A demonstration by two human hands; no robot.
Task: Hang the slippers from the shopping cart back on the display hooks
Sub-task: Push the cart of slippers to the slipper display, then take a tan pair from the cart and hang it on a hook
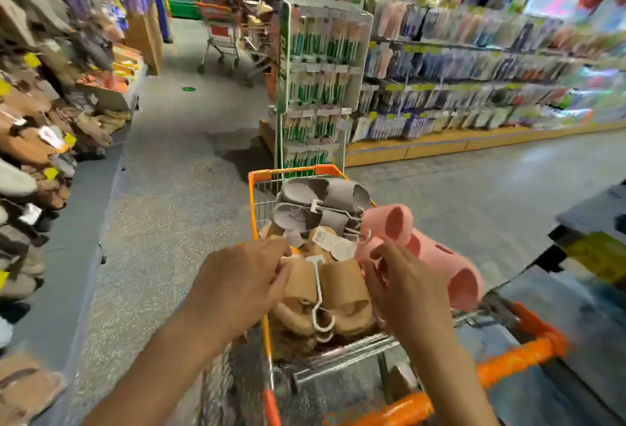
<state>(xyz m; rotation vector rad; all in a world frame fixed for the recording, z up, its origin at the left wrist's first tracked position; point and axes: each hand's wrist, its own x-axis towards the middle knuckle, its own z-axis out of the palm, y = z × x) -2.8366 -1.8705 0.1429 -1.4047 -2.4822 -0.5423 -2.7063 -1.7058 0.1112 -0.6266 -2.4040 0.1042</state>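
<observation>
Both hands curled on a tan slipper pair [325, 297] atop the heaped cart [257, 178], left hand [244, 286] at its left edge, right hand [403, 293] at its right, beside pink [437, 256] and grey slippers [321, 202], display wall [37, 141] far left.

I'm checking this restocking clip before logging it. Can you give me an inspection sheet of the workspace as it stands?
Surface: speckled grey shop floor, some dark patches.
Job's things: orange shopping cart piled with grey slippers, tan slippers on a white hanger, and pink slippers at its right edge.
Clutter: paper tags loose among the pile.
Hands: left hand on the tan pair's left side; right hand between tan and pink pairs; exact grip unclear.
Cables: nothing seen.
Surroundings: slipper display on the left, toothbrush rack ahead, more carts behind.
</observation>
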